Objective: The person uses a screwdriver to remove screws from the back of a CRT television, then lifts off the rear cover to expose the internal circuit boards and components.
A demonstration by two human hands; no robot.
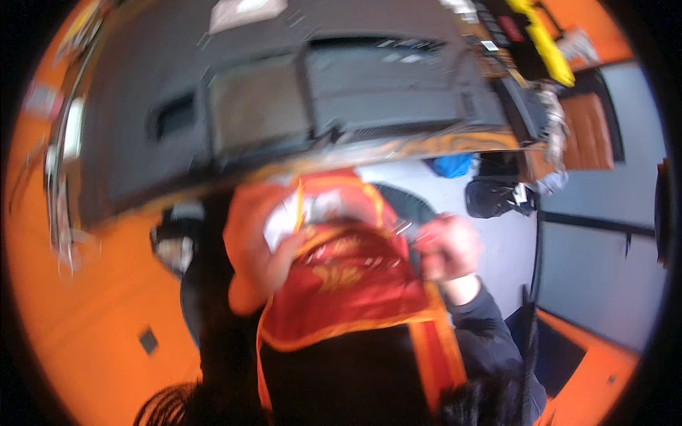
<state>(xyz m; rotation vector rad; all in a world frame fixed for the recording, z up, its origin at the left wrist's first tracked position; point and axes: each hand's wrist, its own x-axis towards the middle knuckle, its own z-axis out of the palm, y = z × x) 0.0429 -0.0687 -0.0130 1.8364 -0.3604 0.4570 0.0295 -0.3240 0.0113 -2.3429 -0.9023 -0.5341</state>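
A red apron (348, 284) with orange edging, orange straps and a yellow printed design lies across my lap and chest. On its left side is my left hand (277, 263), thumb on top of the cloth and the other fingers hidden, apparently gripping its edge. White and orange-red cloth (327, 202) is bunched just beyond. To the right of the apron, my right hand (451, 245) is closed in a fist around a small red thing. A thin shiny bit shows left of that fist, but motion blur hides what kind of thing it is.
A dark desk (263, 163) with a wooden front edge stands ahead, carrying a dark keyboard-like panel (383, 85) and a brown square pad (259, 103). Black bags (497, 197) and a blue bag (455, 165) lie on the floor beyond my right hand. The floor (106, 298) is orange at left.
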